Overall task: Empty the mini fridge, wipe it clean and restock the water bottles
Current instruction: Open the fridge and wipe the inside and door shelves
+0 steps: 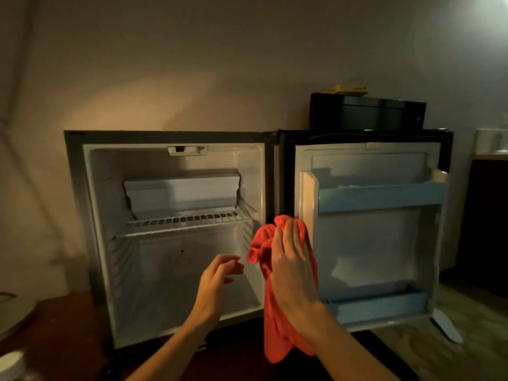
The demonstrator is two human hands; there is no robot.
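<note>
Single head-worn wide-angle view, looking forward and slightly down, close in front of the open white-lined mini fridge (176, 215); swung-open door (373, 232) on the right, both forearms entering from the bottom edge.

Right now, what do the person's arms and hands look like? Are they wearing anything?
Both arms are bare as far as the picture shows: no sleeves in view. The left hand and the right hand wear no gloves, and I see no rings, watch or bracelet, though the light is dim. The fingers are slim and uncovered.
</note>
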